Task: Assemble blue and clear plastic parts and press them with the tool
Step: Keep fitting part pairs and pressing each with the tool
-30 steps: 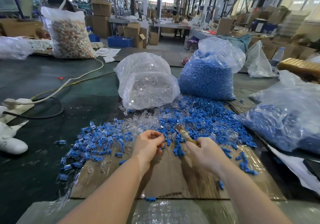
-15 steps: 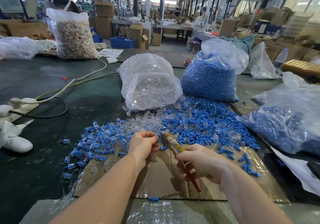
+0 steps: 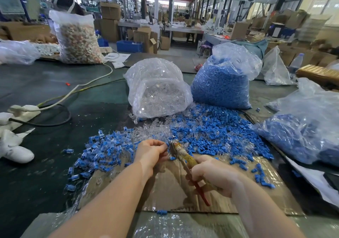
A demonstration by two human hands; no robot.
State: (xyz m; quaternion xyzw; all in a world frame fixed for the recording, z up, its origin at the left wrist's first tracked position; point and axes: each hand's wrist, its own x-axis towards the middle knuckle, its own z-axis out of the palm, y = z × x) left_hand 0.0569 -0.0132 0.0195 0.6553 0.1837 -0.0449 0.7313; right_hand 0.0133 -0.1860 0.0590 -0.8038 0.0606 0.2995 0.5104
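Nearest on the surface [image 3: 45, 191] lies a sheet of cardboard [image 3: 170, 188], and every place below is given from it. Above its middle the right hand [image 3: 212, 175] is wrapped around the handles of the pliers [image 3: 183, 157], whose metal tip points up and left. At that tip the left hand [image 3: 151, 152] has its fingertips curled in a pinch; the part it holds is too small and hidden to make out. Judging by their size, such parts are very light, stiff and smooth, so they would slip easily; a fingertip pinch on the sides, leaving the end free for the tool, looks right. Too hard a squeeze might crack the clear shell. Left of the cardboard lie joined pieces [image 3: 99, 151]. Along its far edge spread loose clear parts [image 3: 152, 129] and loose blue parts [image 3: 212, 131]. Beyond these stand a bag of clear parts [image 3: 157, 89] and, to its right, a bag of blue parts [image 3: 222, 85].
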